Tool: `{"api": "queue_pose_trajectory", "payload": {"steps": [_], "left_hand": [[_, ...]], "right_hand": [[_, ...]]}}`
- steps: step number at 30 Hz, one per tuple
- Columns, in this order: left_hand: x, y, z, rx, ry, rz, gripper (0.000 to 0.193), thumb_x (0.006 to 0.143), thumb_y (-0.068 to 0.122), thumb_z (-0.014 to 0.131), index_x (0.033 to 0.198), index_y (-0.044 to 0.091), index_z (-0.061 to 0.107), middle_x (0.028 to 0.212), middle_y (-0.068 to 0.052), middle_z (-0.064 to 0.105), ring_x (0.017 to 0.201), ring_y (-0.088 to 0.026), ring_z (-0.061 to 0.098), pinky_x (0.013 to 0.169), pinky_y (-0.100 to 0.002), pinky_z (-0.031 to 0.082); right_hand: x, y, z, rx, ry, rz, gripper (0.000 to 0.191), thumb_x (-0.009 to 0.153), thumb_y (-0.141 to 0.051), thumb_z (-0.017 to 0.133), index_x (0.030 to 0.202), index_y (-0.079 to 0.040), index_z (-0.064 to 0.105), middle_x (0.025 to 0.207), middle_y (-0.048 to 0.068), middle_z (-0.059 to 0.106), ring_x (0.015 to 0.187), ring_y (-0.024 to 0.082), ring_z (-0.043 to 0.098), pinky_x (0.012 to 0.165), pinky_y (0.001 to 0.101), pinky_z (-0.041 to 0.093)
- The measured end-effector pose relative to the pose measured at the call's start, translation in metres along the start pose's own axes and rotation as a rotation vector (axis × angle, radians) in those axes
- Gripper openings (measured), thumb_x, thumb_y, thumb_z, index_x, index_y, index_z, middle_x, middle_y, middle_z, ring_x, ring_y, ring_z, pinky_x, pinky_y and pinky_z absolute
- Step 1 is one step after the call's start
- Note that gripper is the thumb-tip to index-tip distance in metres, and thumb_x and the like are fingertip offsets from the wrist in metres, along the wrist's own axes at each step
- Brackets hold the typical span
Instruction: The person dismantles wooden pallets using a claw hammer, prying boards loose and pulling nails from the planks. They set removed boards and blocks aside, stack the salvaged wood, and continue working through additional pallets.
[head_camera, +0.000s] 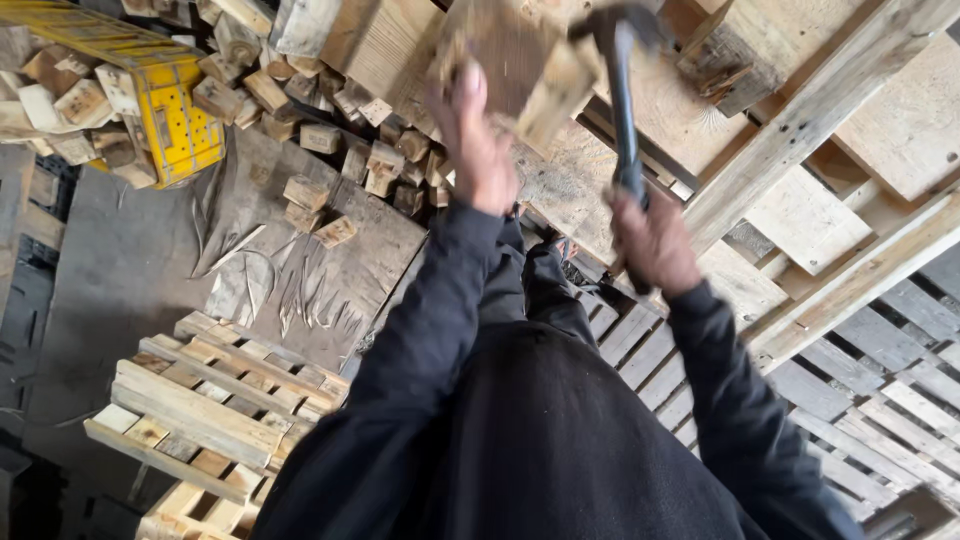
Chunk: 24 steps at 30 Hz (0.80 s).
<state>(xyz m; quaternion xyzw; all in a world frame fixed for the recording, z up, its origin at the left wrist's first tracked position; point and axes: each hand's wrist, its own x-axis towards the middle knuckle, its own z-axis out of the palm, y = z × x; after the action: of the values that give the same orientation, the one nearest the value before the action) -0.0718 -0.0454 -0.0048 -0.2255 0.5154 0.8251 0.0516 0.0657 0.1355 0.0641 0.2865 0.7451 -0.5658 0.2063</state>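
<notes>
My left hand (472, 140) is raised and grips a wooden pallet piece (520, 65), a board with a block on it, blurred by motion. My right hand (652, 240) is closed around the dark handle of a hammer (622, 90). The hammer's head is up at the top of the view, close beside the wooden piece. Both arms wear dark sleeves, and my dark jacket fills the lower middle of the view.
A heap of small wooden blocks (300, 110) lies at the upper left beside a yellow plastic pallet (175, 110). A worn flat board (300, 260) lies on the floor. Wooden pallets lie at lower left (200, 420) and right (860, 300).
</notes>
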Motion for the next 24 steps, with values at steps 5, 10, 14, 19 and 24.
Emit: {"api": "queue_pose_trajectory", "payload": {"steps": [5, 10, 14, 19, 24], "left_hand": [[-0.034, -0.007, -0.041, 0.119, -0.029, 0.008, 0.116, 0.085, 0.059, 0.083, 0.162, 0.01, 0.01, 0.158, -0.032, 0.028, 0.143, -0.034, 0.044, 0.107, -0.042, 0.053], [0.01, 0.017, -0.054, 0.269, 0.058, -0.373, 0.117, 0.073, 0.082, 0.06, 0.166, 0.021, 0.021, 0.147, -0.024, 0.041, 0.114, -0.036, 0.055, 0.072, -0.054, 0.044], [0.017, 0.047, -0.073, 0.226, 0.093, -0.467, 0.125, 0.062, 0.087, 0.057, 0.163, 0.026, 0.013, 0.122, -0.02, 0.044, 0.1, -0.032, 0.049, 0.079, -0.051, 0.046], [-0.005, 0.069, -0.078, 0.151, -0.13, -0.411, 0.13, 0.064, 0.086, 0.063, 0.156, 0.004, 0.023, 0.128, -0.027, 0.049, 0.111, -0.035, 0.056, 0.087, -0.052, 0.052], [-0.043, 0.062, -0.088, -0.254, -0.423, -0.651, 0.129, 0.059, 0.083, 0.078, 0.151, 0.004, 0.035, 0.145, -0.022, 0.049, 0.129, -0.033, 0.053, 0.094, -0.044, 0.055]], "right_hand": [[-0.046, 0.031, 0.052, 0.294, -0.073, 0.097, 0.057, 0.095, -0.053, 0.062, 0.117, -0.002, 0.05, 0.062, 0.0, 0.052, 0.042, 0.01, 0.049, 0.038, 0.0268, 0.047], [-0.033, 0.053, 0.072, 0.428, -0.009, 0.115, 0.055, 0.097, -0.049, 0.063, 0.113, 0.002, 0.051, 0.063, 0.002, 0.055, 0.044, 0.011, 0.054, 0.038, 0.0272, 0.047], [-0.045, 0.06, 0.063, 0.484, 0.038, 0.089, 0.057, 0.096, -0.05, 0.066, 0.115, 0.0, 0.05, 0.066, 0.002, 0.056, 0.046, 0.011, 0.054, 0.038, 0.0266, 0.046], [-0.077, 0.069, 0.044, 0.374, 0.083, 0.073, 0.054, 0.095, -0.05, 0.066, 0.115, -0.002, 0.05, 0.066, 0.002, 0.054, 0.045, 0.012, 0.053, 0.038, 0.0278, 0.049], [-0.11, 0.082, 0.042, 0.404, 0.091, 0.021, 0.052, 0.095, -0.048, 0.068, 0.11, -0.001, 0.053, 0.066, 0.003, 0.055, 0.048, 0.01, 0.054, 0.041, 0.0266, 0.047]]}}
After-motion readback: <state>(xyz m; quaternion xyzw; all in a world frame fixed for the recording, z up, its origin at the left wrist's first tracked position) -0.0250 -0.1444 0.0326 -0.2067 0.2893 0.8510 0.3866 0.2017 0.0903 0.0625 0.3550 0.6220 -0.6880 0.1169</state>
